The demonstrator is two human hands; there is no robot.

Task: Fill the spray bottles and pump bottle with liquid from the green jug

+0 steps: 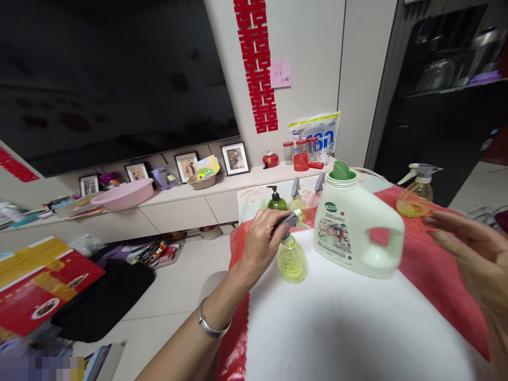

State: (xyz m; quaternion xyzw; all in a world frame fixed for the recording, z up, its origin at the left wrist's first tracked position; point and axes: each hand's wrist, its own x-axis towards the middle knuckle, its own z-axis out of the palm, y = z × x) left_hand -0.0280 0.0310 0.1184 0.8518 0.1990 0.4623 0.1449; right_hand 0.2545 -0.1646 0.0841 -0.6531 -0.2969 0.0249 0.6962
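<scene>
My left hand (262, 238) is closed around the grey spray head of a yellow spray bottle (292, 262), which is upright at the left of the white sheet (357, 328). To the right my right hand (472, 248), blurred, has its fingers apart and holds nothing. Its fingertips are near a second spray bottle (416, 198) with amber-yellow liquid and a pale nozzle. Between the hands a large pale green detergent jug (357, 233) stands upright, with a green piece (341, 170) in its mouth.
Behind the jug stand a green pump bottle (277, 201) and further spray bottles (297, 201). A red cloth (444, 264) lies under the white sheet. Along the wall, a low cabinet (178, 214) carries photo frames, a pink basin (125, 194) and red-lidded jars (300, 148).
</scene>
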